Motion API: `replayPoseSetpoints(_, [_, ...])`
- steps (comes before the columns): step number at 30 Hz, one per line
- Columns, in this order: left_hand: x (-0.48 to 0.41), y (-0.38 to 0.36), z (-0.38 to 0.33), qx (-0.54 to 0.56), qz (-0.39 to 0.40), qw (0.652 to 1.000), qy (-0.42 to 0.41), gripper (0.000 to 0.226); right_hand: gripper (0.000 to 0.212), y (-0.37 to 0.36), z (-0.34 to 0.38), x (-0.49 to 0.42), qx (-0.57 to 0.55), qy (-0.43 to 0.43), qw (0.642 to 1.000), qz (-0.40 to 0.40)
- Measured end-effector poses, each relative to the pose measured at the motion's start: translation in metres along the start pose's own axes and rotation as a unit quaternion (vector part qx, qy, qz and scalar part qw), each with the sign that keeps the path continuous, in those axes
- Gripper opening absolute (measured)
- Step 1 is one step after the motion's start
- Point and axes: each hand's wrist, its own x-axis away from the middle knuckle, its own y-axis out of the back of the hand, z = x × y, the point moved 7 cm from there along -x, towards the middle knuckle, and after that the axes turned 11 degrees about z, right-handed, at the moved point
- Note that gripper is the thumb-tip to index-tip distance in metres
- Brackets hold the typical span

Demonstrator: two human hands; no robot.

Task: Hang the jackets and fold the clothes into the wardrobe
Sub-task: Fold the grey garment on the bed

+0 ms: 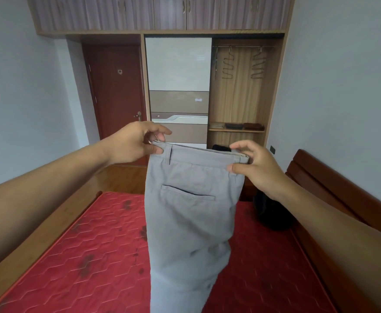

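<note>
**Two hands on the trousers (191, 211): fold step**

Grip: left hand (137, 141) pinches one waistband (198, 153) corner, right hand (252, 168) the other. They hang mid-frame over the red mattress (83, 245), back pocket (188, 193) toward camera. The wardrobe (239, 91) is open at upper right, with folded clothes (243, 126) on its shelf (235, 130). Likely next: lay flat on the mattress, legs aligned, then fold.

Bare left hand (129, 143), bare right hand (260, 171), bare forearms (49, 188), short fingernails (160, 151)
</note>
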Motion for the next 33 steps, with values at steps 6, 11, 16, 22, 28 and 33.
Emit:
replayPoseSetpoints(6, [0.007, 0.012, 0.022, -0.027, 0.087, 0.994, 0.060, 0.056, 0.026, -0.024, 0.015, -0.020, -0.113, 0.001, 0.992, -0.049])
replayPoseSetpoints(11, [-0.002, -0.018, -0.006, -0.080, 0.195, 0.977, 0.042, 0.092, 0.026, -0.052, 0.030, -0.024, -0.097, 0.015, 0.995, -0.031])
replayPoseSetpoints(16, [-0.036, -0.070, -0.027, -0.071, 0.218, 0.972, -0.058, 0.015, 0.037, -0.051, 0.022, -0.015, -0.062, 0.020, 0.997, -0.046])
replayPoseSetpoints(22, [-0.047, -0.077, -0.038, -0.014, 0.225, 0.966, -0.123, 0.010, 0.053, -0.053, -0.073, 0.040, 0.005, -0.178, 0.971, 0.162])
replayPoseSetpoints(28, [-0.050, -0.056, -0.039, -0.067, 0.237, 0.964, -0.105, 0.016, 0.027, -0.056, -0.119, 0.076, 0.041, -0.190, 0.974, 0.118])
replayPoseSetpoints(33, [-0.050, -0.063, -0.051, -0.076, 0.236, 0.963, -0.107, 0.031, 0.019, -0.069, -0.121, 0.058, 0.059, -0.159, 0.982, 0.080])
